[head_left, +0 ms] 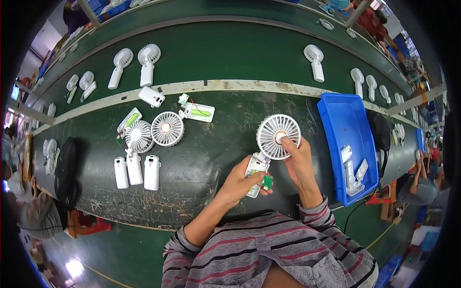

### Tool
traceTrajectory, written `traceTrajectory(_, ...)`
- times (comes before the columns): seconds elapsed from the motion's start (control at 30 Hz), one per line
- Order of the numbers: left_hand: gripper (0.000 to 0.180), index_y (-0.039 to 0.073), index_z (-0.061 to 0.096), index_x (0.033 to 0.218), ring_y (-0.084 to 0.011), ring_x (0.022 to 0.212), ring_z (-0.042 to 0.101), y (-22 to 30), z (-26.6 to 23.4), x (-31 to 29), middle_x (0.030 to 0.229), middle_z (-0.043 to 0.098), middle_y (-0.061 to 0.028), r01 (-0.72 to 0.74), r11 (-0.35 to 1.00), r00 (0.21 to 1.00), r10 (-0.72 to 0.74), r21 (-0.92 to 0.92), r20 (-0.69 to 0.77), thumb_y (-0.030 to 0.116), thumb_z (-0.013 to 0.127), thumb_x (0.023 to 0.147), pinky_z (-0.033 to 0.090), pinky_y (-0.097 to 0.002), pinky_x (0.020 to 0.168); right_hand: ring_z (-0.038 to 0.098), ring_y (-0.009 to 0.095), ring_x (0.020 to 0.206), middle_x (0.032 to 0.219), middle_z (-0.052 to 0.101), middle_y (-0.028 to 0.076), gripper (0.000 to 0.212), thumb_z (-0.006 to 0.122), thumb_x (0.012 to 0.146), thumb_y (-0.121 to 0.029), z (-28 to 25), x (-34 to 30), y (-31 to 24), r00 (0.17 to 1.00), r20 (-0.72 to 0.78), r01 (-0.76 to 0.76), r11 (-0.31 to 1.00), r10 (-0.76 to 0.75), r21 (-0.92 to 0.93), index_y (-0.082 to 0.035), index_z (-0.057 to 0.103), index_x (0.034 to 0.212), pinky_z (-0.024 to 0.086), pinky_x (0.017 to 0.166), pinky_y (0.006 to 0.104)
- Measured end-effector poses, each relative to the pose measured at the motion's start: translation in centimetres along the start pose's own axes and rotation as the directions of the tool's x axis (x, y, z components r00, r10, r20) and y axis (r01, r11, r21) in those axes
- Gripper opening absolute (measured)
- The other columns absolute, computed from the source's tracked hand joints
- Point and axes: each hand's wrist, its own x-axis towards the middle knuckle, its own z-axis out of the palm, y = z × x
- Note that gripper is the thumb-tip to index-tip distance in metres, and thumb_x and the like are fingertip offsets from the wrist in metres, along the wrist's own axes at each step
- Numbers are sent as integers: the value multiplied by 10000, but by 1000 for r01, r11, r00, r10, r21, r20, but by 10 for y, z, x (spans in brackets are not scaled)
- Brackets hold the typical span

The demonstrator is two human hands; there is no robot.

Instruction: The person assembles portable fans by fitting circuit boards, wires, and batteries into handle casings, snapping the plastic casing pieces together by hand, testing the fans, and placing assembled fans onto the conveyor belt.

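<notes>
In front of my body I hold a white handheld fan (267, 137) with its handle open, wires and a green circuit board (267, 181) hanging out. My left hand (238, 182) is wrapped round the open handle, its thumb beside the board. At the round grille my right hand (298, 161) grips the rim, thumb pressed on the centre hub. To the left on the bench lie two more fans, one grille (167, 128) touching the other (139, 136), with opened handles showing green batteries. White handle covers (151, 173) lie below them.
A blue bin (340, 158) holding white plastic parts stands on the right of the dark bench (201, 168). Beyond a pale rail (225, 85), a green conveyor (230, 53) carries several white fans (314, 62). Dark bags lie at both sides; other people work along the line.
</notes>
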Motion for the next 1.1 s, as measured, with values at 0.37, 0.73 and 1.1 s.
traceTrajectory(0.37,306,25,408,1167,-173,850,613,-12,5,-9,1015,572,-93,14,1000,999,-15,28,32,112,516,894,532,-282,652,601,119,831,945,631,101,347,639,819,-191,-14,10,-3,983,99,-130,969,153,-208,65,567,1041,481,731,254)
traceTrajectory(0.73,236,10,567,981,-220,821,645,-31,-17,9,912,641,-194,31,980,999,-37,-196,-25,231,525,906,554,-330,670,538,142,967,1102,558,136,354,624,824,-127,-23,19,22,977,187,166,909,-100,-382,2,530,1140,474,765,288)
traceTrajectory(1.1,163,36,601,966,-100,714,581,-63,-26,15,826,622,-30,-103,949,979,44,-299,-199,169,575,874,479,-236,653,581,178,822,878,644,55,225,645,686,37,-15,-18,2,768,640,559,480,8,-676,-50,651,894,477,718,309)
